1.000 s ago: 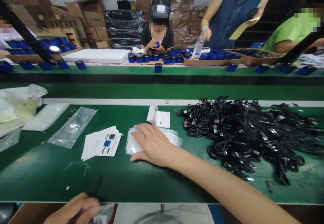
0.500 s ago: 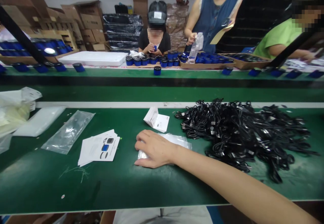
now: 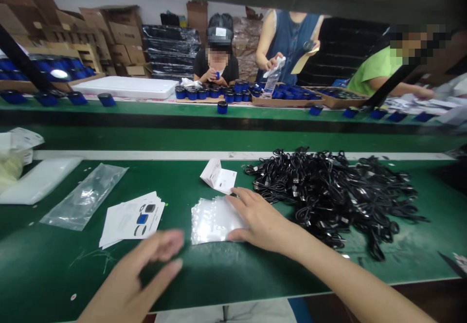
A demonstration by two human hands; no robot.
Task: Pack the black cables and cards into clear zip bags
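My right hand [image 3: 260, 218] lies flat, fingers stretched out, on the right edge of a stack of small clear plastic bags [image 3: 211, 220] on the green table [image 3: 54, 260]. My left hand [image 3: 136, 277] hovers low over the table's near edge, fingers extended toward the bags and holding nothing. A fanned stack of printed white cards [image 3: 129, 218] lies just left of the bags. A small folded white leaflet stack [image 3: 219, 177] sits behind them. A big heap of black cables [image 3: 332, 196] fills the table to the right of my right hand.
A larger clear bag [image 3: 83, 196] and white foam sheets [image 3: 36, 184] lie at the left. Across a green conveyor [image 3: 233, 135], other people handle small blue cylinders [image 3: 222, 107] in trays [image 3: 284, 101]; one holds a water bottle [image 3: 272, 77]. Cardboard boxes stand at the back.
My right hand slid rightward along the bag stack, uncovering most of it. My left hand came up from below the table edge and now reaches forward, open. The view tilted slightly.
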